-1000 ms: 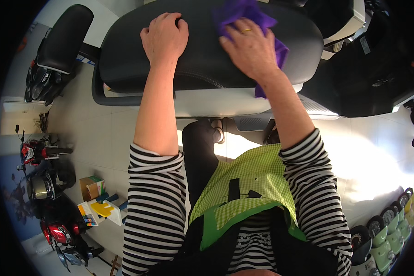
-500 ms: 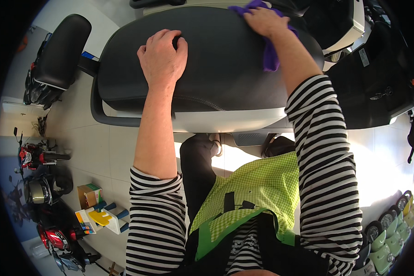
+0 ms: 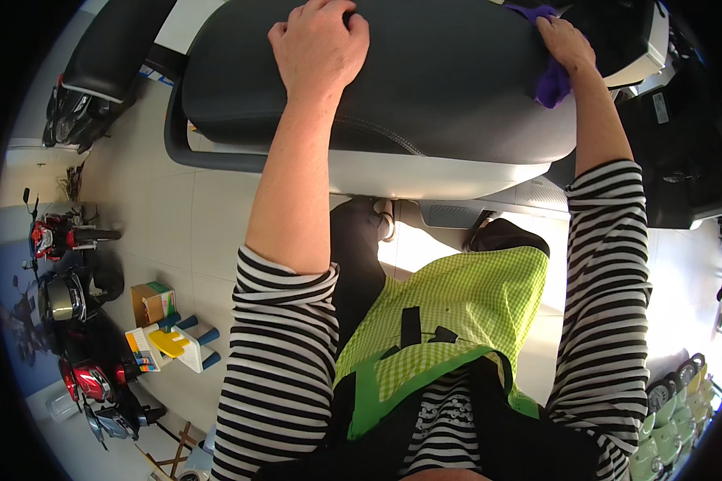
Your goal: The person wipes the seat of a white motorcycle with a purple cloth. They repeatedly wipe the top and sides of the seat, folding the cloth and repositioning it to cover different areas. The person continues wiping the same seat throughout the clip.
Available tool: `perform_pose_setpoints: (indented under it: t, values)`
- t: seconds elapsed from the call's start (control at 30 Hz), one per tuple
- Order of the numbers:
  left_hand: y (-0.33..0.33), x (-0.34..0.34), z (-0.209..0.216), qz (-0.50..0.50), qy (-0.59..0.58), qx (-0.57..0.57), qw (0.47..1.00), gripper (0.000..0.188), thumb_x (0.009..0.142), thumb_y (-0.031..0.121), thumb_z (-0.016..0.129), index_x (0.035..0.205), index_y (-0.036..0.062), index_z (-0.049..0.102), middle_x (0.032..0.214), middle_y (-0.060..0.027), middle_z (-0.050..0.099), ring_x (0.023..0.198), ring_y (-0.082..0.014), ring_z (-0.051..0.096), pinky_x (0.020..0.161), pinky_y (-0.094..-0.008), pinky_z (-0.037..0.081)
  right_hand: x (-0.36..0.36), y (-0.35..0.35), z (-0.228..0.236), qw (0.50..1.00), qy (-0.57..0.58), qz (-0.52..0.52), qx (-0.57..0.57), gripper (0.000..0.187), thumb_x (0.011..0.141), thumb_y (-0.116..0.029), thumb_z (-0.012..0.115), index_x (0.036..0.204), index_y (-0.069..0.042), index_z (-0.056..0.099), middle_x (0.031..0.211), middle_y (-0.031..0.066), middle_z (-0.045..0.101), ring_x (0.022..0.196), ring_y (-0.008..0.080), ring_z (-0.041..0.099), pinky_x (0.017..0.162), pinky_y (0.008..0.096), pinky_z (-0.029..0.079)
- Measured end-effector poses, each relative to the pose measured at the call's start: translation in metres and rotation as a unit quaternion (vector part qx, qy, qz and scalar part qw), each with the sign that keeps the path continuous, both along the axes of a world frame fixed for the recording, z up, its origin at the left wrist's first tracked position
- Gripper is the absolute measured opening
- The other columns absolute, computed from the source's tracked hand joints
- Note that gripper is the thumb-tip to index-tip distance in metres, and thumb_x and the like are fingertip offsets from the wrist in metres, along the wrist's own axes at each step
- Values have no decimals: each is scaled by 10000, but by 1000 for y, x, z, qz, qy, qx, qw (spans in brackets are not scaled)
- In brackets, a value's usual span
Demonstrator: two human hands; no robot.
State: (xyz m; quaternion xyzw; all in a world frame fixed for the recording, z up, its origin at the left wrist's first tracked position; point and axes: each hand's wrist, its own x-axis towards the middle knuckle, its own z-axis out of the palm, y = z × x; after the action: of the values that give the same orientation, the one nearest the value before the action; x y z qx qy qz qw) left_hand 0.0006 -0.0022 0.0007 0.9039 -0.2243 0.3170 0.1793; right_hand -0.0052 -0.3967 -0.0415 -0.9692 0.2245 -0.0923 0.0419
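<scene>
A long black padded scooter seat (image 3: 449, 88) with pale stitching stretches across the top of the view. My left hand (image 3: 321, 44) rests on its surface, fingers loosely bent and thumb apart, with nothing seen in it. Toward the seat's right end, my right hand (image 3: 567, 44) presses a purple cloth (image 3: 553, 84) against the black cover. Part of the cloth hangs out below the hand, and the rest lies under the fingers. White bodywork (image 3: 425, 174) runs beneath the seat.
A black backrest (image 3: 116, 52) and a dark rail (image 3: 217, 160) adjoin the seat's left end. On the floor at left stand a cardboard box (image 3: 152, 303) and a small white stool (image 3: 180, 349) with blue legs. Parked motorcycles (image 3: 92, 381) line the left; pale green scooters (image 3: 674, 437) fill the lower right.
My right hand has slid with the purple cloth toward the right end of the seat. The view has shifted, and the seat sits higher in it. My left hand still rests on the seat.
</scene>
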Motion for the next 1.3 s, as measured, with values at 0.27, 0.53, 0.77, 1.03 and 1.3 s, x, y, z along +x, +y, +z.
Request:
perform_pose_setpoints:
  t: [0.27,0.53,0.77,1.03,1.3]
  values:
    - [1,1,-2,-14,-37,-30,999,167,872,179,608,971,89,709,1032,-66,673,1047,-259,607,920,-437,417,-27,42,-14,976,-167,106,-89,574,956,-454,425,1273,-15,615,1375,151,571,1270,354,518,1070,442,398]
    - [1,10,-12,-23,-10,-75,997,204,895,202,578,983,89,723,1049,-97,697,1043,-267,627,926,-444,427,-80,225,-23,929,-268,244,-70,377,925,-323,569,1179,-67,679,1337,106,601,1286,283,530,1066,523,376]
    - [40,21,0,-176,9,-311,934,156,883,84,598,989,44,704,1009,-135,695,987,-335,643,897,-400,508,-102,241,-12,872,-327,365,2,299,869,-228,581,1071,-47,707,1297,105,625,1292,279,534,1031,485,396]
    - [211,2,-10,162,-157,68,972,165,895,204,614,1013,118,692,1118,-71,635,1156,-259,559,969,-479,386,-137,201,-46,792,-293,533,-46,245,793,-260,660,957,-83,705,1400,128,535,1357,330,462,1069,574,317]
    - [229,27,-56,98,-40,2,994,343,1001,173,380,935,4,672,895,-182,696,995,-316,642,1057,-430,414,-111,266,-13,795,-171,559,-162,249,758,-343,704,959,-198,718,1395,-18,524,1398,202,406,1111,580,277]
